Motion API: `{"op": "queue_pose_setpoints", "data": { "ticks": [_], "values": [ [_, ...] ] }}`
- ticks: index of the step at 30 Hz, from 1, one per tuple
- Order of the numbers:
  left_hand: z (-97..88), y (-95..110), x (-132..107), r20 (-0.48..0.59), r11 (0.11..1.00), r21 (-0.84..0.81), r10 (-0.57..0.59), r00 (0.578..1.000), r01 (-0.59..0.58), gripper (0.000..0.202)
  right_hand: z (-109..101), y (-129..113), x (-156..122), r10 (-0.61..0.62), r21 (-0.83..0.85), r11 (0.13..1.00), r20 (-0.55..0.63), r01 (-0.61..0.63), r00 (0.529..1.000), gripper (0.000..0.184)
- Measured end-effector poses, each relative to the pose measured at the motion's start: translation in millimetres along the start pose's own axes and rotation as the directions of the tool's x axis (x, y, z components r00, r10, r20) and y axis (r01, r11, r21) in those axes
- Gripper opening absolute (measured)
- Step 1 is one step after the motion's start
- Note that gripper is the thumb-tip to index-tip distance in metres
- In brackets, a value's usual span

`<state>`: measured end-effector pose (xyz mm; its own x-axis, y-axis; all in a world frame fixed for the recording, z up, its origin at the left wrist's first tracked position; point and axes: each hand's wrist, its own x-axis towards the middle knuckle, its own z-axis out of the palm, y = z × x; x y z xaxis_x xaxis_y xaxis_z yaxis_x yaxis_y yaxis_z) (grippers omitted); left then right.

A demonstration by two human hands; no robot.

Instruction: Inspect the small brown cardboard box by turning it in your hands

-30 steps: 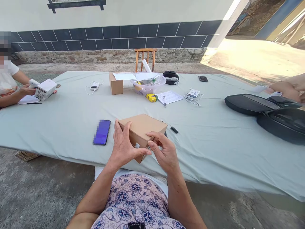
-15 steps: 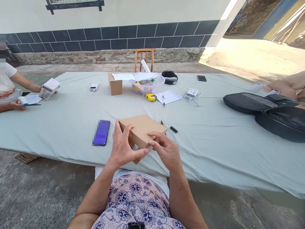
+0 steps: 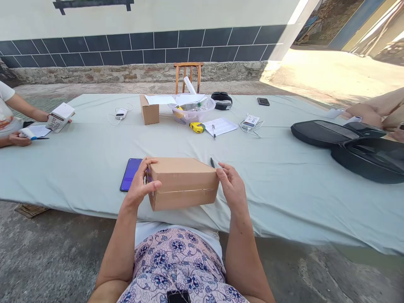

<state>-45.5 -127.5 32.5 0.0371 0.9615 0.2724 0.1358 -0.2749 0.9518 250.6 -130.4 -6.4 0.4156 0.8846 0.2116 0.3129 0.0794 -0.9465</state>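
Note:
A brown cardboard box [image 3: 183,187] is tilted at the near side of the table, its long side with a seam facing me. My left hand [image 3: 139,185] grips its left end, thumb on the front face and fingers over the top edge. At the right end, my right hand [image 3: 232,189] holds the corner, thumb against the edge and fingers behind. Just beyond the box a black pen [image 3: 212,162] shows in part. A phone with a lit purple screen [image 3: 130,174] lies beside my left hand, partly covered by it.
Farther back stand a smaller cardboard box [image 3: 150,114], a plastic basket [image 3: 191,115], a yellow tape measure [image 3: 197,127] and a paper sheet [image 3: 222,126]. A black case [image 3: 325,134] lies open at right. At left, a person's hand holds a book-like box [image 3: 60,118].
The box has been turned so its long seamed side faces me. My left hand moved left to its end, and my right hand shifted outward to the right corner.

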Motion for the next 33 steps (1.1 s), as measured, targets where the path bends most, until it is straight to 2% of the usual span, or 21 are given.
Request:
{"op": "queue_pose_setpoints", "data": {
  "ticks": [3, 6, 8, 13, 18, 21, 23, 27, 33],
  "values": [
    [-3.5, -9.5, 4.3, 0.109, 0.962, -0.23, -0.122, 0.987, 0.144, 0.074, 1.9, -4.9, -1.6, 0.084, 0.197, 0.973, 0.179, -0.119, 0.98, 0.077],
    [-2.6, -12.7, 6.2, 0.116, 0.924, -0.316, -0.19, 0.975, 0.217, 0.075, 3.4, -10.5, -4.2, 0.148, 0.327, 0.917, 0.255, -0.229, 0.956, 0.082],
    [-0.2, -12.1, 6.5, 0.105, 0.897, -0.366, -0.223, 0.969, 0.246, 0.073, 2.5, -12.9, -5.0, 0.153, 0.357, 0.901, 0.276, -0.249, 0.949, 0.084],
    [7.6, -8.3, 7.4, 0.124, 0.775, -0.542, -0.308, 0.943, 0.324, 0.064, -3.9, -17.2, -7.8, -0.023, 0.337, 0.937, 0.323, -0.092, 0.946, 0.082],
    [9.1, -5.5, 11.4, 0.073, 0.699, -0.635, -0.37, 0.926, 0.33, 0.064, -8.5, -20.1, -12.9, -0.233, 0.392, 0.919, 0.453, 0.043, 0.861, 0.085],
    [9.4, -6.5, 13.2, 0.046, 0.66, -0.671, -0.417, 0.908, 0.337, 0.059, -10.2, -19.2, -14.1, -0.293, 0.396, 0.914, 0.491, 0.089, 0.82, 0.087],
    [11.1, -8.1, 13.4, 0.026, 0.642, -0.689, -0.443, 0.896, 0.337, 0.057, -11.0, -17.3, -13.9, -0.284, 0.369, 0.924, 0.487, 0.101, 0.826, 0.087],
    [16.8, -12.3, 12.0, 0.05, 0.635, -0.686, -0.446, 0.894, 0.355, 0.063, -11.6, -11.5, -13.2, -0.251, 0.332, 0.936, 0.41, 0.113, 0.877, 0.087],
    [27.4, -13.9, 8.0, 0.102, 0.685, -0.643, -0.369, 0.924, 0.344, 0.091, -8.0, -8.4, -11.3, -0.27, 0.327, 0.931, 0.313, 0.163, 0.911, 0.085]
  ]
}}
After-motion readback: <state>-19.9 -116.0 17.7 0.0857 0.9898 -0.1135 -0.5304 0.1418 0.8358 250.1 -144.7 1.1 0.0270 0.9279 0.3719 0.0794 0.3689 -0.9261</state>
